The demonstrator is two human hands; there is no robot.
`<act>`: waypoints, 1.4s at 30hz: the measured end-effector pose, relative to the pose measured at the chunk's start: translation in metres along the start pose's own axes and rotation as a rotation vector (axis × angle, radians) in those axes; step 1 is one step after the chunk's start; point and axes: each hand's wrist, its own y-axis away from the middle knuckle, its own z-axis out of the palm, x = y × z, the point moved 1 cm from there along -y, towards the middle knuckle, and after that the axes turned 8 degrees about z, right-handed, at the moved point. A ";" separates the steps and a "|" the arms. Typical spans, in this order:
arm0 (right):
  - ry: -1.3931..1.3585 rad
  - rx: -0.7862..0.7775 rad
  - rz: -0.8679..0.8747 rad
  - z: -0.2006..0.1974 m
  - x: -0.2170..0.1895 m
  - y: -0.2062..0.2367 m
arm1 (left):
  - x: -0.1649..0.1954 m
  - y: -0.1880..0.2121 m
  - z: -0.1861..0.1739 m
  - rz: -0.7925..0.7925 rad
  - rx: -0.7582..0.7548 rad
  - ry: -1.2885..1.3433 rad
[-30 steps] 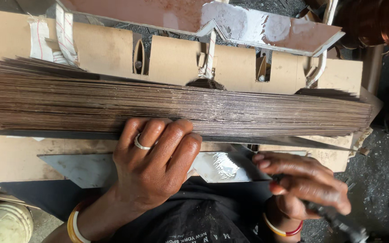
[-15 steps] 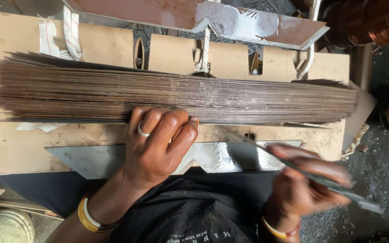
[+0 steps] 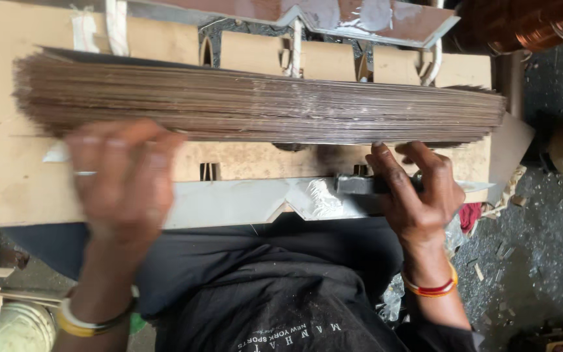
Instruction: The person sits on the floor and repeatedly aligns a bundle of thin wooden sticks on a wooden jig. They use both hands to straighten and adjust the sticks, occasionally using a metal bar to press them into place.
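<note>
The left hand [image 3: 122,186] is smeared by motion blur, so its fingers cannot be told apart and whether it touches the long stack of thin sheets [image 3: 262,104] just above it cannot be told. Below that stack toward its right end, the right hand [image 3: 418,192] covers the middle of a dark tool [image 3: 360,184], hiding the grip, with only a dark block and a thin tip showing on either side. Above the stack, the metal plate [image 3: 333,16] is cut off by the top edge.
</note>
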 end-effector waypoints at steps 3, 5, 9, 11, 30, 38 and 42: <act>0.022 0.138 -0.004 0.018 -0.010 -0.002 | -0.031 0.024 -0.011 -0.050 0.046 0.049; 0.016 0.207 0.021 0.024 -0.011 0.002 | -0.041 0.037 -0.016 -0.059 0.064 0.078; -0.043 0.194 0.087 0.028 -0.005 0.007 | -0.041 0.045 -0.014 -0.052 0.137 0.067; -0.064 0.197 0.114 0.028 -0.004 0.008 | -0.038 0.042 -0.012 -0.023 0.138 -0.014; -0.058 0.201 0.174 0.030 -0.005 0.006 | -0.028 0.026 -0.029 0.116 -0.192 -0.102; -0.046 0.079 0.223 0.020 0.004 0.007 | -0.031 0.035 -0.031 0.161 -0.262 -0.135; -0.015 0.005 0.225 0.009 -0.001 0.000 | -0.033 0.031 -0.030 0.192 -0.223 -0.126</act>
